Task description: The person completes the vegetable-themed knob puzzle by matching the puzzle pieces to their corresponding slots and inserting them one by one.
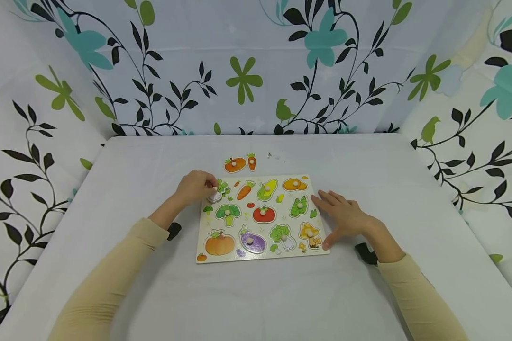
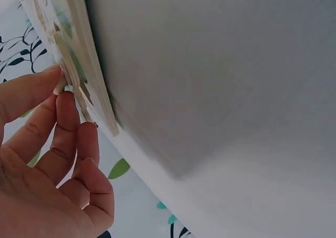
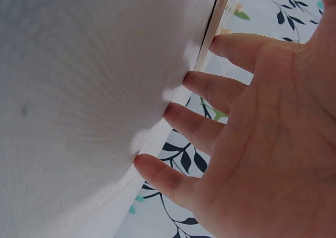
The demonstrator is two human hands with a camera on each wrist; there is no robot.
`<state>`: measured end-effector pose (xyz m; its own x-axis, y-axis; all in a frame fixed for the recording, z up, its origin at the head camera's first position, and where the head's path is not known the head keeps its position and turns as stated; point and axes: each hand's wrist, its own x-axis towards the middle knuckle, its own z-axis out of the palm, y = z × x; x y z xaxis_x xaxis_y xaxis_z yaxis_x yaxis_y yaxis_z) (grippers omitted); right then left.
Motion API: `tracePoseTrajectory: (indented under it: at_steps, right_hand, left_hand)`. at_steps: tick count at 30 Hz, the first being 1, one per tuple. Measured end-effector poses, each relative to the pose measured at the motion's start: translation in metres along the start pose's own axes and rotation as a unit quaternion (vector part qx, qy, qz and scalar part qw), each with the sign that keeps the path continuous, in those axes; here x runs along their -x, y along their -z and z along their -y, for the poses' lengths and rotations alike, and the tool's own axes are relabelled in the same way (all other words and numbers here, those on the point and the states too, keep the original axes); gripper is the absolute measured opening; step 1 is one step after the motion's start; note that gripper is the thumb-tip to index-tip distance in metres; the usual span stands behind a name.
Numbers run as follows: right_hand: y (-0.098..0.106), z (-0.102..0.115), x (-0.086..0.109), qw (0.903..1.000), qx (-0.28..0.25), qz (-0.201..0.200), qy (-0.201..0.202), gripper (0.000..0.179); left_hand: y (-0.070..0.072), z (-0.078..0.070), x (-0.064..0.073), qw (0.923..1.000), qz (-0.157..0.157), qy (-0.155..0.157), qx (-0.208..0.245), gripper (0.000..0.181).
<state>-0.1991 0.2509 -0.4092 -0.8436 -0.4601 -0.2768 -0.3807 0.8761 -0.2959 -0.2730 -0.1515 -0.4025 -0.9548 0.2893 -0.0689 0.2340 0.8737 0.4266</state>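
Observation:
My left hand (image 1: 196, 185) is at the upper left corner of a wooden vegetable puzzle board (image 1: 262, 265). Its thumb and fingers pinch the small knob of a white-and-green vegetable puzzle piece (image 1: 215, 196). From the left wrist view, the piece (image 2: 71, 59) sits close over the board face, partly behind the fingertips. My right hand (image 1: 343, 215) is spread at the board's right side, thumb by the lower right corner. Its fingers reach down to the tablecloth and board edge (image 3: 220, 14) in the right wrist view. Knobbed pieces such as the tomato (image 1: 264, 215) and eggplant (image 1: 252, 242) lie in the board.
Beyond the board's far edge, a pumpkin piece (image 1: 234, 164) and a carrot piece (image 1: 251, 162) lie on the white tablecloth (image 1: 256, 303). Matching pictures of a pumpkin (image 1: 219, 244) and a carrot (image 1: 245, 191) show on the board. A leaf-patterned curtain (image 1: 187, 57) stands behind the table.

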Motion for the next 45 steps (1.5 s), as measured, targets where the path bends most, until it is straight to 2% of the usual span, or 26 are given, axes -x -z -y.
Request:
tracePoseTrajectory:
  at_steps: [4,9,14,20,25,31,37,39,45]
  right_hand:
    - [-0.001,0.000,0.000,1.0000,0.000,0.002,-0.002,0.126]
    - [-0.002,-0.001,-0.001,1.0000,-0.001,0.004,-0.002,0.126]
    - [-0.002,-0.002,-0.001,1.0000,0.002,0.003,-0.003,0.126]
    - [-0.002,0.000,0.000,1.0000,0.003,-0.001,0.002,0.125]
    - [-0.002,-0.001,0.000,1.0000,0.002,0.000,0.006,0.126]
    - [-0.002,-0.003,-0.001,1.0000,0.000,0.001,0.002,0.127]
    - [0.000,-0.003,0.000,1.0000,-0.006,0.002,0.006,0.126]
    - [0.001,-0.003,0.001,1.0000,-0.007,0.002,0.006,0.126]
    - [-0.001,-0.003,0.001,0.9998,-0.016,-0.001,0.008,0.126]
  left_hand:
    - [-0.004,-0.003,0.002,0.9997,-0.001,-0.016,-0.020,0.008]
    - [-0.004,-0.006,0.003,0.9990,0.012,-0.029,-0.033,0.006]
    - [-0.004,-0.009,0.002,0.9980,0.030,-0.032,-0.045,0.004]
    - [-0.005,-0.008,0.000,0.9960,0.023,-0.041,-0.076,0.003]
    - [-0.005,-0.009,-0.001,0.9956,0.031,-0.030,-0.083,0.004]
    - [-0.004,-0.010,-0.002,0.9966,0.044,-0.019,-0.067,0.006]
    - [0.003,-0.010,-0.010,0.9977,0.065,0.011,-0.015,0.011]
    - [0.006,-0.012,-0.018,0.9983,0.053,0.021,0.007,0.016]
    - [0.008,-0.022,-0.049,0.9964,-0.020,0.052,0.064,0.027]
